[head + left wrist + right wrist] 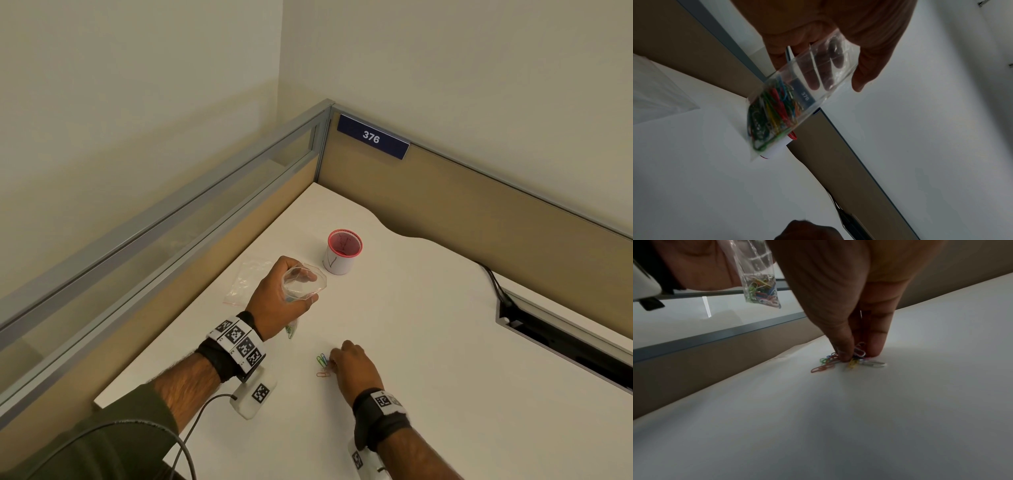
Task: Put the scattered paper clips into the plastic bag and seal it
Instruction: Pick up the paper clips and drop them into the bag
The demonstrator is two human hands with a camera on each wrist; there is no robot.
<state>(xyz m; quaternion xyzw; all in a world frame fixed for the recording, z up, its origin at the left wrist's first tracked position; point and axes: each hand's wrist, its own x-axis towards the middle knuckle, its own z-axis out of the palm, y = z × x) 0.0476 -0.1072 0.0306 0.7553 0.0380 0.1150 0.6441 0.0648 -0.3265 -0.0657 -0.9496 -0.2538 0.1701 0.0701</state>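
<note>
While a small heap of loose paper clips (846, 361) lies on the white desk (428, 342), the right hand (352, 366) reaches down to it. Its thumb and fingertips (876, 348) pinch some of the clips, and a white one sticks up between them. A few more clips, red, green and yellow, lie flat on the desk and touch the thumb.

Up above the desk and a bit to the left, the left hand (281, 298) holds the clear plastic bag (797, 104). The fingers curl around the top part of the bag, and the top looks open like a mouth in the head view. The bag hangs down from the hand. Lots of coloured clips (772, 112) sit in a bunch at its bottom: green, red, yellow and blue.

Another clear bag with a red strip (245, 282) lies flat on the desk, just past the left hand. Near it stands a white cup with a red rim (342, 253), upright. Low walls go around the desk, and a blue sign with the number 376 (372, 137) sits on top of one. A black cable (493, 281) runs to a dark slot in the desk on the right.
</note>
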